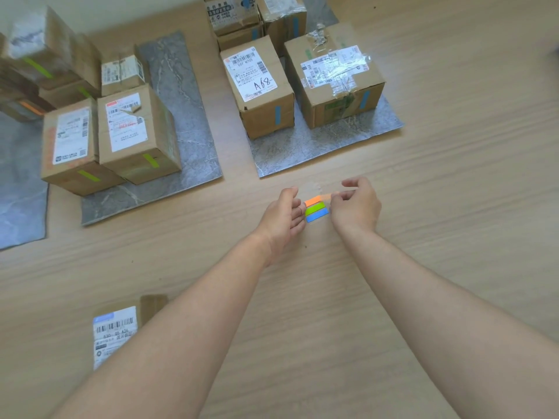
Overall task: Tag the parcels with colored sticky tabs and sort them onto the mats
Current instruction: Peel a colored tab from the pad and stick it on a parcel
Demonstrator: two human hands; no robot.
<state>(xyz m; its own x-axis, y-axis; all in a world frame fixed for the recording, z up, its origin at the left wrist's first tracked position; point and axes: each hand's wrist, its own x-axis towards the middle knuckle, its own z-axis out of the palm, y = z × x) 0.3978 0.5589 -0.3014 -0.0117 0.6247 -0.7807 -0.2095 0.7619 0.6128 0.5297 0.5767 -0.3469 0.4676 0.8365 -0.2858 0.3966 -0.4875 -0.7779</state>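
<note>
A pad of sticky tabs [316, 210] in orange, green and blue strips lies on the wooden floor. My left hand [284, 216] presses its fingertips on the pad's left end. My right hand [357, 204] pinches an orange tab [325, 197], which is lifted off the pad at its right end. An untagged parcel [116, 334] lies on the floor at lower left, partly hidden by my left forearm. Parcels with green tabs [136, 134] stand on the middle grey mat [187, 122]. Parcels with blue tabs [260, 89] stand on the right grey mat [317, 143].
A third grey mat [18, 189] lies at the far left, with parcels [21, 107] behind it, one showing an orange tab. More stacked parcels [236, 16] fill the back of the right mat. Bare wooden floor extends to the right.
</note>
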